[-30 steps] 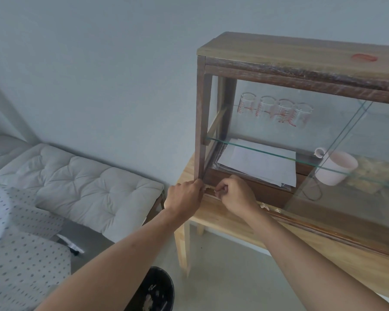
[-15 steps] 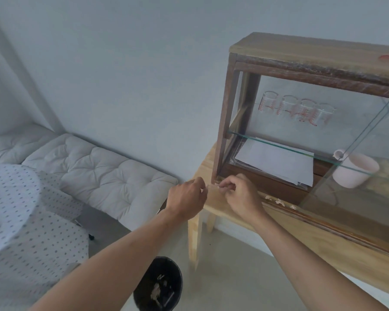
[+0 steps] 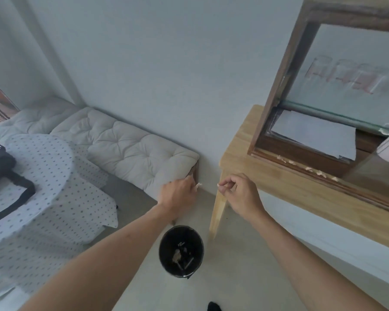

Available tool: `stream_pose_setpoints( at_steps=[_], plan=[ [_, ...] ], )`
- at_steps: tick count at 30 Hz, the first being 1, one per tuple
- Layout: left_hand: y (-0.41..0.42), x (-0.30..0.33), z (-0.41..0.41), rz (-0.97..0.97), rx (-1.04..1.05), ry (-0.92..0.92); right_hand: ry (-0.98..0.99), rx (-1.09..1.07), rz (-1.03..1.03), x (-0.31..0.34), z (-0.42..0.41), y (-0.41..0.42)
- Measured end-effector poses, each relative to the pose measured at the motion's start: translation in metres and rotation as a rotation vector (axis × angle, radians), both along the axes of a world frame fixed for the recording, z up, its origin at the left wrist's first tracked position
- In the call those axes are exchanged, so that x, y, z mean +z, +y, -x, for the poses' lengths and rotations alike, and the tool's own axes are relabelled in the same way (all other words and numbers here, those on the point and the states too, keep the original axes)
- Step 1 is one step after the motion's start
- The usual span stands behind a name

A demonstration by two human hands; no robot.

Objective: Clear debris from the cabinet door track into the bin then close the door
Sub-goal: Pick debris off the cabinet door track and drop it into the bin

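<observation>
Two hands, left (image 3: 177,194) and right (image 3: 238,194), each pinch a pale scrap above the bin (image 3: 181,251); more debris (image 3: 310,169) lies right in the cabinet (image 3: 279,90) track, door open

A light wooden table (image 3: 285,189) fills the right side of the frame, and a dark wooden cabinet (image 3: 276,86) with glass panes stands on its top. Pale bits of debris (image 3: 310,169) lie along the cabinet's lower door track (image 3: 323,178). On the grey floor (image 3: 234,277) at lower centre stands a black bin (image 3: 181,250) beside the table leg. At the left, a round table under a dotted cloth (image 3: 43,176) carries a black bag (image 3: 0,167), with a cushioned bench (image 3: 126,149) behind it.
</observation>
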State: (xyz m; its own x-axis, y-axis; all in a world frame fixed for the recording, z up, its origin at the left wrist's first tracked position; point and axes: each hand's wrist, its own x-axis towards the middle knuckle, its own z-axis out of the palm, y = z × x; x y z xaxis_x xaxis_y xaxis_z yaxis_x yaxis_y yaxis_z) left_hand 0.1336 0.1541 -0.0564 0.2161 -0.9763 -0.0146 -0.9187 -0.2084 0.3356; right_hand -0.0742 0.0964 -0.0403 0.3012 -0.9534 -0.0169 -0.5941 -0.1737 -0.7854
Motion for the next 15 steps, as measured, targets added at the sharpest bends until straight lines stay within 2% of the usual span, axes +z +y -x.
stream_pose_setpoints(
  at_steps=[6,15],
  plan=[
    [0.037,-0.06,-0.036,-0.132,0.042,-0.006,-0.019,-0.021,-0.108,-0.073,-0.034,0.041],
    [0.077,-0.21,-0.065,-0.285,0.079,0.023,0.157,0.011,-0.252,-0.239,-0.063,0.072]
  ],
)
